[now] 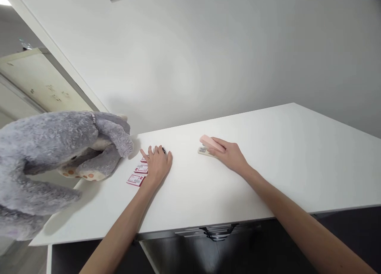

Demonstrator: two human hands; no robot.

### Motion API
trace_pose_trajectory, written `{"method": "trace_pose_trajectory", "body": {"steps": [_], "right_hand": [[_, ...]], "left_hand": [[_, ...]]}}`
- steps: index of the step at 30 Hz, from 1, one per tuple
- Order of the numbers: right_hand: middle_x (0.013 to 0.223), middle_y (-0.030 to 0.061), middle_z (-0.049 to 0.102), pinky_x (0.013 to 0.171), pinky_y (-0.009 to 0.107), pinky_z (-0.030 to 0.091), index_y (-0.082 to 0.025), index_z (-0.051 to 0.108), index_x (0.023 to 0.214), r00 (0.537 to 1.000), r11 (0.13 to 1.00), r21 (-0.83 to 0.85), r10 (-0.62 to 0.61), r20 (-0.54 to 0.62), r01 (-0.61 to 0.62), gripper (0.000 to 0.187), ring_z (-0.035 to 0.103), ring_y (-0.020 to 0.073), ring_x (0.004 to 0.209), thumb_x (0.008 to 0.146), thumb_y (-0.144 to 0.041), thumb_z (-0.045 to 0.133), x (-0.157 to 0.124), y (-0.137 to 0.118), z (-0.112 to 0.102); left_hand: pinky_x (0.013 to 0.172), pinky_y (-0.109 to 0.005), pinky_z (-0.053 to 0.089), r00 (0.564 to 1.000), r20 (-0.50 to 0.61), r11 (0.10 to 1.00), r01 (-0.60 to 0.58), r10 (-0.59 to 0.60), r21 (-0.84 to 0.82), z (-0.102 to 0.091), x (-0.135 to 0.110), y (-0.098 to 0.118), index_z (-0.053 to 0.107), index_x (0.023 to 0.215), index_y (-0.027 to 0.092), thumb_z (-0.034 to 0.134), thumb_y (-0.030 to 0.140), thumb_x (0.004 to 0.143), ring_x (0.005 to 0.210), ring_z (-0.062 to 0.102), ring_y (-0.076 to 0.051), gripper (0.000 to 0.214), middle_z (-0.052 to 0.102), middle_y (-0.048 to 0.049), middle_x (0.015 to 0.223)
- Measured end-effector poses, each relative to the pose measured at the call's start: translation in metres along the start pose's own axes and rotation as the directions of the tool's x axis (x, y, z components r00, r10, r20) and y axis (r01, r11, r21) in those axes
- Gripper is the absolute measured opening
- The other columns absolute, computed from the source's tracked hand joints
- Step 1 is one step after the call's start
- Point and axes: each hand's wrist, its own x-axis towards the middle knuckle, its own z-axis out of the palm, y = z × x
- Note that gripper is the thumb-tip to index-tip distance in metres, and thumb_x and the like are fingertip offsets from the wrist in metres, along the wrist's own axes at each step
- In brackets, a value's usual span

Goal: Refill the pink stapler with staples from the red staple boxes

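A pink and cream stapler (210, 143) sits on the white tabletop with its front end pointing left. My right hand (230, 155) is closed around its rear part, thumb low and fingers over the top. My left hand (157, 165) lies palm down with its fingers spread, beside and partly over a column of small white and magenta boxes (136, 180). The upper boxes are partly hidden by that hand. A small dark item (163, 150) shows by its fingertips, too covered to identify.
A large grey plush toy (59, 143) leans over the table's left end. The white table (256, 155) meets a plain wall (190, 60) behind. Below the front edge is a black handle (218, 231) on a drawer. A pale cabinet (44, 79) stands beyond the wall's left edge.
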Motion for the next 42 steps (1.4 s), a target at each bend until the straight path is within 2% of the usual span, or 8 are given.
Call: {"method": "trace_pose_trajectory", "body": {"steps": [4,8,12,20,24,31,36,42], "right_hand": [[0.099,-0.0005,0.077,0.066,0.031,0.046,-0.036,0.073,0.135,0.999,0.995,-0.083,-0.043,0.029,0.045,0.044,0.065,0.0219,0.08,0.096,-0.053,0.064,-0.001,-0.003,0.0],[0.084,-0.001,0.073,0.065,0.032,0.045,-0.038,0.07,0.139,0.992,0.97,-0.216,-0.091,0.086,0.108,0.043,0.061,0.0216,0.069,0.1,-0.05,0.057,-0.003,-0.007,0.0],[0.085,-0.0002,0.076,0.067,0.035,0.048,-0.039,0.068,0.14,0.992,0.959,-0.259,-0.1,0.081,0.118,0.043,0.065,0.0247,0.071,0.101,-0.05,0.055,-0.003,-0.007,0.001],[0.127,0.0037,0.078,0.083,0.041,0.057,-0.037,0.065,0.144,0.996,0.982,-0.178,-0.055,0.076,0.068,0.045,0.074,0.0294,0.101,0.1,-0.048,0.059,-0.004,-0.005,0.004],[0.128,0.0048,0.077,0.083,0.041,0.058,-0.036,0.064,0.145,0.995,0.984,-0.17,-0.029,0.096,0.045,0.046,0.074,0.0291,0.1,0.101,-0.048,0.059,-0.005,-0.006,0.003],[0.134,0.0057,0.075,0.085,0.04,0.058,-0.033,0.064,0.145,0.995,0.989,-0.146,0.004,0.1,0.011,0.048,0.073,0.0287,0.107,0.1,-0.049,0.06,-0.004,-0.003,0.002],[0.15,0.0094,0.067,0.093,0.042,0.057,-0.031,0.047,0.161,0.989,0.99,-0.14,0.009,0.148,0.011,0.067,0.071,0.0307,0.118,0.098,-0.048,0.062,-0.012,-0.003,0.0],[0.163,0.0118,0.054,0.106,0.049,0.052,-0.03,0.022,0.172,0.981,0.975,-0.217,-0.012,0.192,0.055,0.08,0.063,0.0349,0.135,0.101,-0.049,0.055,-0.033,-0.008,0.007]], "left_hand": [[0.129,-0.076,0.011,0.987,0.06,0.985,-0.143,0.149,-0.094,-0.004,-0.001,0.007,0.056,0.146,0.01,0.037,0.034,0.106,0.154,0.04,-0.045,0.05,0.063,-0.0213,0.15],[0.131,-0.067,0.023,0.934,0.088,0.915,-0.314,0.345,-0.255,-0.009,-0.005,0.021,0.052,0.152,0.018,0.038,0.035,0.109,0.158,0.037,-0.038,0.048,0.058,-0.0135,0.159],[0.132,-0.063,0.025,0.888,0.067,0.846,-0.409,0.456,-0.341,-0.011,-0.01,0.031,0.05,0.155,0.023,0.039,0.038,0.111,0.161,0.033,-0.035,0.048,0.049,-0.0104,0.167],[0.132,-0.066,0.021,0.93,0.039,0.878,-0.331,0.366,-0.346,-0.008,-0.014,0.029,0.05,0.154,0.023,0.048,0.047,0.108,0.161,0.03,-0.038,0.052,0.042,-0.0166,0.169],[0.13,-0.067,0.023,0.939,0.073,0.903,-0.3,0.337,-0.308,-0.004,-0.013,0.028,0.061,0.144,0.024,0.042,0.046,0.11,0.158,0.034,-0.04,0.045,0.049,-0.0139,0.163],[0.128,-0.068,0.027,0.982,-0.019,0.953,-0.189,0.19,-0.238,0.008,-0.005,0.019,0.066,0.138,0.019,0.045,0.043,0.108,0.155,0.039,-0.042,0.044,0.059,-0.018,0.155],[0.13,-0.063,0.028,0.988,-0.013,0.948,-0.15,0.153,-0.279,0.011,-0.007,0.015,0.054,0.149,0.011,0.046,0.045,0.107,0.156,0.039,-0.041,0.055,0.056,-0.0222,0.158],[0.131,-0.058,0.029,0.97,0.114,0.921,-0.161,0.214,-0.356,0.007,-0.019,0.022,0.042,0.159,0.007,0.038,0.043,0.108,0.162,0.033,-0.038,0.063,0.042,-0.0233,0.169]]}}
